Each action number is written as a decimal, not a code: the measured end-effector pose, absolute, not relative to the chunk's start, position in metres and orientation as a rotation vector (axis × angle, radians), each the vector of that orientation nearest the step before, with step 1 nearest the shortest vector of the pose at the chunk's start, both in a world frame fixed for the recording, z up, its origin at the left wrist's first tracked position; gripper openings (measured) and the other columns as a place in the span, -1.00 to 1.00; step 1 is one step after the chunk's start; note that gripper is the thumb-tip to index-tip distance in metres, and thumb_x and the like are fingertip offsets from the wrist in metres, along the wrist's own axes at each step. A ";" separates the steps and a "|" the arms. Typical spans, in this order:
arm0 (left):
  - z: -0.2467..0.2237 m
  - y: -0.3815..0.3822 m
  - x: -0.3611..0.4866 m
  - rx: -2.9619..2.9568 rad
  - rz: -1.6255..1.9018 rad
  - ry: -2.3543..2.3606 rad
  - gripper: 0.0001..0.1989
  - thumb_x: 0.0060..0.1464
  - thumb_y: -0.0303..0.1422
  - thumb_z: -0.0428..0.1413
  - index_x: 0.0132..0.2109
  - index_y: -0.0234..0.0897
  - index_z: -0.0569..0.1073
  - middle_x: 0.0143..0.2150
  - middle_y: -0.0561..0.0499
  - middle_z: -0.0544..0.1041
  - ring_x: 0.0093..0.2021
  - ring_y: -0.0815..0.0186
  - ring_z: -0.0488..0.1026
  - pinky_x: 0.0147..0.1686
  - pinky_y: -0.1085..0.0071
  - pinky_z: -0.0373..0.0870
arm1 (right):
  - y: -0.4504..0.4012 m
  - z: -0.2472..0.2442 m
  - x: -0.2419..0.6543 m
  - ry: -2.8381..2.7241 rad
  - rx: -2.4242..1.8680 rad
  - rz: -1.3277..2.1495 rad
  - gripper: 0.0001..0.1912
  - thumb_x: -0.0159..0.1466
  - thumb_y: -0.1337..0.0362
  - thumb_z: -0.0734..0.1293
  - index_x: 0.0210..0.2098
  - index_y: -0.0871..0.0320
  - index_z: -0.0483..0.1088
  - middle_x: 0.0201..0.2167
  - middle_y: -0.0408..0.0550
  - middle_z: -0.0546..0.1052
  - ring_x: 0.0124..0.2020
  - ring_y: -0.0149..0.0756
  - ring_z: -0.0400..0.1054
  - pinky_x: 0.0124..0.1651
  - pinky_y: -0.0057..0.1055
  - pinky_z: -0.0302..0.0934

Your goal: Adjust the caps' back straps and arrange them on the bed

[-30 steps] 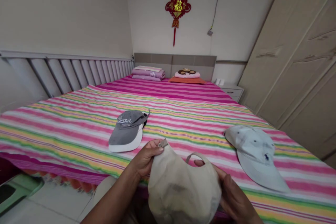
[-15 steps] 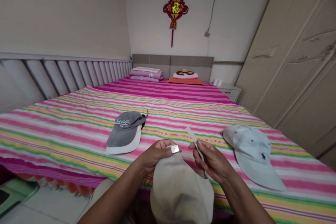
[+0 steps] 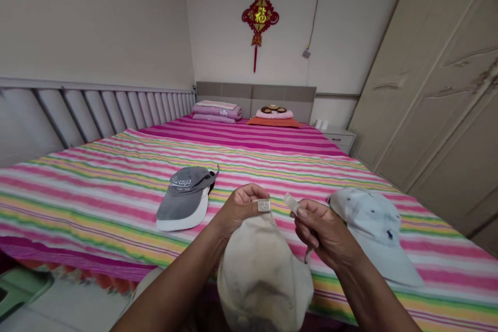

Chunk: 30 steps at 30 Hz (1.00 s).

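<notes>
Cream fabric cap [image 3: 264, 275], lower centre of the frame, held above the bed: its long axis runs nearly vertical in the frame, rear edge uppermost, rounded crown toward the bottom edge. Left hand [image 3: 241, 210]: thumb and fingers pinch the rear edge at the square metal buckle [image 3: 263, 205]. Right hand [image 3: 321, 228]: thumb and forefinger pinch the narrow cream strap [image 3: 291, 202], its free tip pointing upper left, near the buckle but apart from it. Surface, left to right: grey cap with white-edged brim [image 3: 184, 194], then pale blue-white cap [image 3: 369, 228], both on a multicoloured striped sheet [image 3: 116, 181]. Room: slatted grey rail [image 3: 97, 114] at left, red hanging ornament [image 3: 260, 16] at upper centre, beige panelled wardrobe [image 3: 439, 93] at right. Compared with half a second earlier, the buckle sits higher and less strap projects beyond the right fingers.
</notes>
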<state>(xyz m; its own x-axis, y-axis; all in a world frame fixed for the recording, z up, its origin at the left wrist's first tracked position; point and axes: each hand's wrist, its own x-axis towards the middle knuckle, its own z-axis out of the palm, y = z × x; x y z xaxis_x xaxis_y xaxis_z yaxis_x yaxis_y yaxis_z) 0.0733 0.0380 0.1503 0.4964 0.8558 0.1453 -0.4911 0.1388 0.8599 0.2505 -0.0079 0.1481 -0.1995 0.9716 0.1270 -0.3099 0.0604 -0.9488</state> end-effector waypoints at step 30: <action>0.093 0.020 0.072 0.958 0.977 0.638 -0.71 -0.41 -0.34 0.32 -0.46 -0.38 0.45 -0.58 0.03 0.47 -0.63 0.47 0.32 -0.61 0.55 0.18 | -0.019 0.113 0.214 -1.061 -1.015 1.469 -0.73 -0.07 0.18 0.43 -0.64 0.20 0.29 -0.79 -0.29 0.21 -0.74 -0.58 -0.11 -0.69 -0.56 -0.27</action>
<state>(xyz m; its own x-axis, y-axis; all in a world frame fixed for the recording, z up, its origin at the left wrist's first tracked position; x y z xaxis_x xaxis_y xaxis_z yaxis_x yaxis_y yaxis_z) 0.0724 0.0199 0.0931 0.4392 0.8976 -0.0368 -0.3939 0.2292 0.8901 0.2139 -0.0191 0.1125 -0.1300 0.9893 -0.0660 -0.2483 -0.0969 -0.9638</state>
